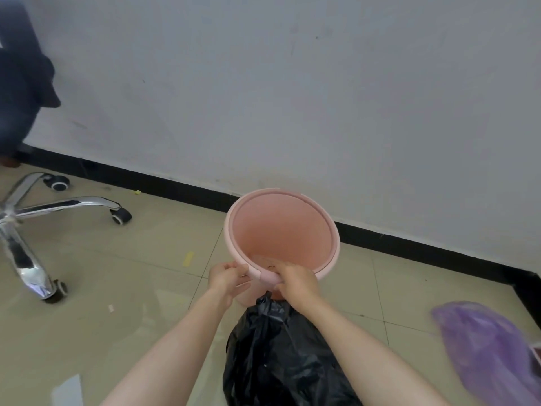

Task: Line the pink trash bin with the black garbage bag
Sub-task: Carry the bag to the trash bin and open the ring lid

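**Bin rim gripped at near edge; bag not yet inside**

Nearest the camera, the black garbage bag (281,356) is seen bunched and bulging on the floor (123,282) between the forearms, its top just below the hands. Whether it holds anything cannot be told. It appears parked there so both hands are free for the bin.

Just beyond, the left hand (227,278) is placed at the near rim with its fingers (234,266) curled narrowly about the rim's edge. The right hand (295,278) is closed over the rim beside it, thumb below, fingertips dipped inside. A seam in the rim lies between the hands, so a clip ring may be what is being worked loose; this is a judgement only.

The pink trash bin (281,230) is standing upright, unlined, near the wall (292,98). Lining is judged not begun.

Off to the right a purple bag (483,347) is lying; far left, a chair base (44,212).
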A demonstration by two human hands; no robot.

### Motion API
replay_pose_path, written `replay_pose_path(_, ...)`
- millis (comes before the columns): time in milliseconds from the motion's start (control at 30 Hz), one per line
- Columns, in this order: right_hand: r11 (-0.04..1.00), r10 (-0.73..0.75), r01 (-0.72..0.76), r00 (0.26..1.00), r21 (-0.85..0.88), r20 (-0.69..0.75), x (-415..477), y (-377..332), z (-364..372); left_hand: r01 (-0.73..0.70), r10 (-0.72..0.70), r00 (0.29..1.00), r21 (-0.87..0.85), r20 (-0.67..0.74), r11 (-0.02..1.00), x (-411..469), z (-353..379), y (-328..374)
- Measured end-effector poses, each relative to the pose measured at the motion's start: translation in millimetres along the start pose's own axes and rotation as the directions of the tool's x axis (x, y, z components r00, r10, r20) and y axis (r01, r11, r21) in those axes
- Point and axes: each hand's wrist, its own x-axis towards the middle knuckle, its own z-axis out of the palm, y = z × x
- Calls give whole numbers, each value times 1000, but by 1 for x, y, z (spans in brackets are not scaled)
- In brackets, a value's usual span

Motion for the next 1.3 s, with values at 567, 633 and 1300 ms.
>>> replay_pose_path(567, 975, -52, 67, 996, 213, -76, 51, -2, -191, 39, -40, 999, 84, 3, 996, -3, -4, 11)
replay_pose_path(633, 986, -69, 97, 978, 133, -198, 62, -3, -199, 45, -45, 999, 92, -2, 995, -3, -4, 12)
replay_pose_path(1300, 904, 289, -358, 914, -233, -285, 139, 41, -218, 26, -25, 1000, 96, -14, 995, 6, 0, 10)
